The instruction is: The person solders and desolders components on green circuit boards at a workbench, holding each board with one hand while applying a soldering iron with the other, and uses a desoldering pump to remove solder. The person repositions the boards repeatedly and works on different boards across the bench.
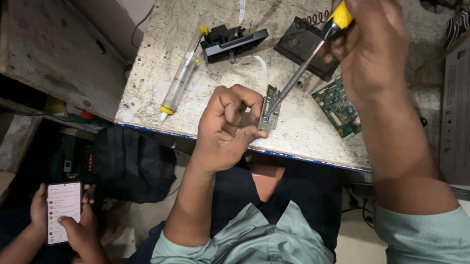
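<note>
Left hand (230,127) pinches a small circuit board (270,108) upright, steadying it for the soldering iron (305,64), probably, clenched in the right hand (376,46) at two o'clock.

Left hand (226,127) curled, fingers (249,98) pinched tight; right hand (371,45) raised, seemingly in a closed grip, slightly blurred.

Pale green rolled-up shirt sleeves, dark trousers.
</note>
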### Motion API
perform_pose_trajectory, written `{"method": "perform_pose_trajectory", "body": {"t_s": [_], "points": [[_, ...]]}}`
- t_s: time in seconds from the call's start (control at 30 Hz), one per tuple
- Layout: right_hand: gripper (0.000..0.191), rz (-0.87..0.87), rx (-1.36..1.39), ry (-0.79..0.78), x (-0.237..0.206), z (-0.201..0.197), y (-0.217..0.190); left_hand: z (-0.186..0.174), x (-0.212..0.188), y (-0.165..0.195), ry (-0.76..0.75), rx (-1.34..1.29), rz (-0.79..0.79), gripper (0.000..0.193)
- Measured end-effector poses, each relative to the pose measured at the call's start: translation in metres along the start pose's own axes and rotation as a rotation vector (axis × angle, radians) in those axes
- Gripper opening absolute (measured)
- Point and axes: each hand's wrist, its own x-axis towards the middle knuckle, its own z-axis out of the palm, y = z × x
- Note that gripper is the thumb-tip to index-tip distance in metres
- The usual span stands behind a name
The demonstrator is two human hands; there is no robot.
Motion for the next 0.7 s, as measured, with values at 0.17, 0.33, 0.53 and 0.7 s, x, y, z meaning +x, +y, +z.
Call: {"method": "perform_pose_trajectory", "body": {"t_s": [0.17,0.33,0.53,0.7], "points": [[0.024,-0.024,-0.005,-0.028,0.002,-0.008,0.006,0.002,-0.001,-0.001,-0.007,0.036,0.042,0.044],[0.026,-0.036,0.016,0.017,0.003,-0.017,0.007,0.001,-0.002,0.001,0.028,0.043,-0.017,0.043],[0.023,-0.193,0.033,-0.061,0.0,-0.017,0.006,0.001,0.001,0.001,0.004,0.031,-0.021,0.044],[0.024,-0.22,0.16,-0.118,-0.009,-0.025,-0.007,0.0,0.003,0.0,0.021,0.021,-0.035,0.047]]}}
